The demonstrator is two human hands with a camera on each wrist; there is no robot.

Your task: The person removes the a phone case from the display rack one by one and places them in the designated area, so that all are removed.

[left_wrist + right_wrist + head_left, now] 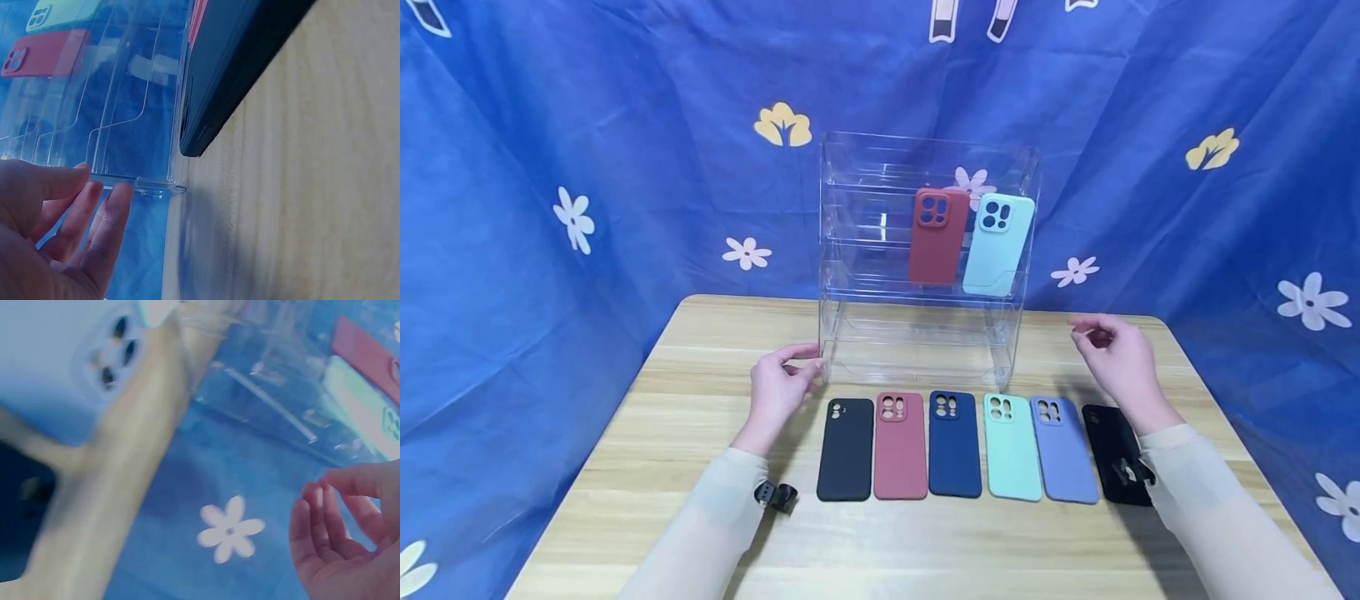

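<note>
A clear tiered display stand [917, 333] stands on the table. My left hand [777, 385] is at its lower left side, thumb and fingertips right at the side panel's edge; in the left wrist view the fingers [103, 240] are fairly straight. On an upper tier lean a dark red phone case [937, 250] and a light mint phone case [996, 254], side by side. To the right of the stand, my right hand [1118, 354] hovers with loosely curled fingers and nothing in them. Below it lies a black phone case [1108, 437], partly hidden by the wrist.
Along the front of the stand lie more phone cases in a row: black [845, 458], rose [900, 462], navy [955, 458], mint green [1013, 458] and lavender [1067, 462]. A blue flowered curtain [662, 208] hangs behind the wooden table [647, 467].
</note>
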